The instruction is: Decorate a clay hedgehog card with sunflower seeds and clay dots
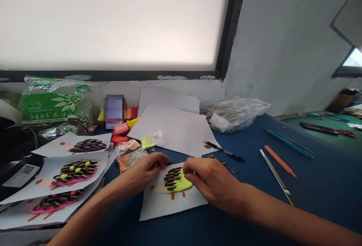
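Note:
A white paper [169, 210] lies on the blue table in front of me. On it is a hedgehog picture with a yellow-green clay body [185, 183], a pale clay head and orange legs. Dark striped sunflower seeds [171, 180] stand in rows on the left part of the body. My right hand [209, 178] is closed in a pinch over the body's right side; its fingertips hide what they hold, if anything. My left hand [151, 168] rests at the paper's upper left edge, fingers curled together. Something small and dark shows by its fingertips, too unclear to name.
Finished-looking seed pictures [73, 172] are stacked at left. Behind are clay packs [121, 129], a phone [114, 112], blank sheets [172, 125] and a bag of seeds [237, 114]. A black pen [226, 150], loose seeds [233, 170] and craft tools [279, 161] lie at right.

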Demonstrator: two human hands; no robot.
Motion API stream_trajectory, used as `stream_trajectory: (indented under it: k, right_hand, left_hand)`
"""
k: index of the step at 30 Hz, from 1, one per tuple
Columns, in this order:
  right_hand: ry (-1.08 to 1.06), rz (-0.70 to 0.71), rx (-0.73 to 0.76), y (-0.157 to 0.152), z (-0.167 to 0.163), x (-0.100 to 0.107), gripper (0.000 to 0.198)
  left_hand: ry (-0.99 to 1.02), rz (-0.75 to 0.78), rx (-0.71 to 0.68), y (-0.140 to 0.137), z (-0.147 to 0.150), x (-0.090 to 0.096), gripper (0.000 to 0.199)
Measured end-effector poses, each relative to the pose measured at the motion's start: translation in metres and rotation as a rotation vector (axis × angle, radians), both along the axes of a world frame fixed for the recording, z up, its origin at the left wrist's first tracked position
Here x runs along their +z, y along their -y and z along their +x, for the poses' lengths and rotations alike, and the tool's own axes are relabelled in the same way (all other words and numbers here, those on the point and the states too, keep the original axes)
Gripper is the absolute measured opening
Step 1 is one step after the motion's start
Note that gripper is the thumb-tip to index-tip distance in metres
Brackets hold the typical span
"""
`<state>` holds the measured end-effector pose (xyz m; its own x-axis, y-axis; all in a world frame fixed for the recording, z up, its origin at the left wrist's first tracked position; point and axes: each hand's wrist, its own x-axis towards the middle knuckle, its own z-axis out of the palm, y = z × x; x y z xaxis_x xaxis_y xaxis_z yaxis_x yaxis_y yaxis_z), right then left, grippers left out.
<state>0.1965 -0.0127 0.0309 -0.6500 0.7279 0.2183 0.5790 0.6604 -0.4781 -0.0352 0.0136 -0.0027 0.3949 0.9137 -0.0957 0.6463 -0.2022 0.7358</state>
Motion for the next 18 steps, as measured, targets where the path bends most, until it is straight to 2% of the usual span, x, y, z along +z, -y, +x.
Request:
stream_trajectory:
  k: [6, 10, 12, 18]
  right_hand:
    - [-0.101, 0.035, 0.048, -0.002, -0.003, -0.014, 0.022]
    - [-0.172, 0.085, 0.019, 0.001, -0.003, -0.022, 0.012]
    - [-0.159, 0.114, -0.003, 0.002, -0.004, -0.024, 0.008]
    - [-0.047, 0.163, -0.011, 0.004, -0.005, -0.025, 0.014]
  left_hand:
    - [-0.006, -0.003, 0.007, 0.000, 0.001, 0.001, 0.034]
    - [-0.012, -0.021, 0.013, 0.001, 0.001, 0.002, 0.035]
    - [-0.008, -0.030, 0.012, 0.001, 0.001, 0.002, 0.034]
    - [-0.006, 0.000, 0.004, -0.001, 0.000, -0.002, 0.035]
